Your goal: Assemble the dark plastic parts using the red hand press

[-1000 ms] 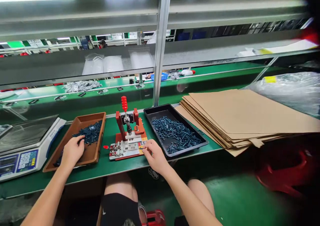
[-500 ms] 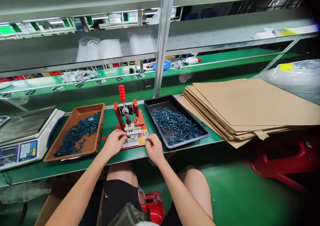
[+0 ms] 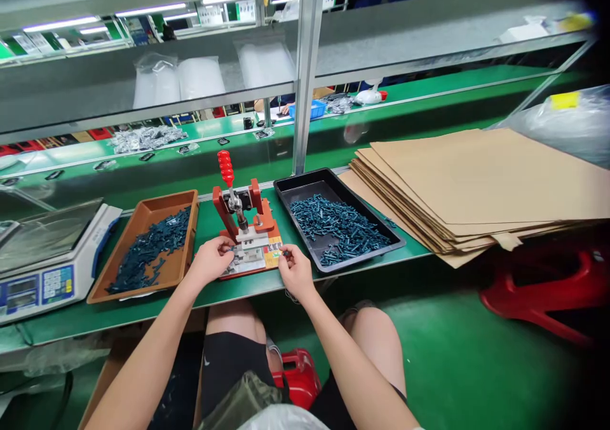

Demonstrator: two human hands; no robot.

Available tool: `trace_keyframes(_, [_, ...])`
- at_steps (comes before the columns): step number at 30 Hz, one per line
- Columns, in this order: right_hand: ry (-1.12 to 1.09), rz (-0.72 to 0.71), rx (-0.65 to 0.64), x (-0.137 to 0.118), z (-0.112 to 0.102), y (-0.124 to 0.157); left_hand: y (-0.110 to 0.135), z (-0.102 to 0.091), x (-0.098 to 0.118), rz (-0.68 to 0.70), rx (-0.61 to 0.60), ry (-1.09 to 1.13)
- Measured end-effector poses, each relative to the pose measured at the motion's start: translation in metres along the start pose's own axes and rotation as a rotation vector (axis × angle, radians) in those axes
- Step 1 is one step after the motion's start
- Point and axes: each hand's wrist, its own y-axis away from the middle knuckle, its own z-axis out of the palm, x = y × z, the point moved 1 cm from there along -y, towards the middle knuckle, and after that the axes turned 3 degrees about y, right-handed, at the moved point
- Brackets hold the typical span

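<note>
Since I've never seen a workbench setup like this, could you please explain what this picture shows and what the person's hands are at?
This view comes from a camera worn on the person's head, looking down at a green workbench. In the middle stands a red hand-operated toggle press with a red-gripped lever. The left hand and right hand are at its base plate; any small part between the fingers is too hidden to tell. On the left, a brown tray holds dark blue parts; on the right, a black tray holds dark blue screws. A digital scale stands at far left, and stacked cardboard sheets lie at right.
</note>
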Motion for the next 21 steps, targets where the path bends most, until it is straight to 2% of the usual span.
trace_keyframes(3, [0.022,-0.045,-0.014,0.001,0.000,0.000,-0.004,0.006,0.005,0.030,-0.023,0.026])
trace_keyframes(6, [0.061,-0.111,-0.020,-0.001,-0.001,-0.001,-0.009,0.010,0.011,0.093,-0.057,-0.065])
trace_keyframes(9, [0.063,-0.161,-0.015,-0.005,-0.004,-0.001,-0.013,0.012,0.012,0.145,-0.040,-0.172])
trace_keyframes(14, [0.036,-0.162,0.017,-0.011,-0.008,0.000,-0.011,0.024,0.004,0.179,0.101,-0.263])
trace_keyframes(18, [0.051,-0.171,0.033,-0.009,-0.008,0.001,-0.001,0.036,-0.001,0.164,0.269,-0.197])
trace_keyframes(21, [0.075,-0.201,0.021,-0.008,-0.007,0.001,-0.002,0.038,-0.003,0.161,0.270,-0.202])
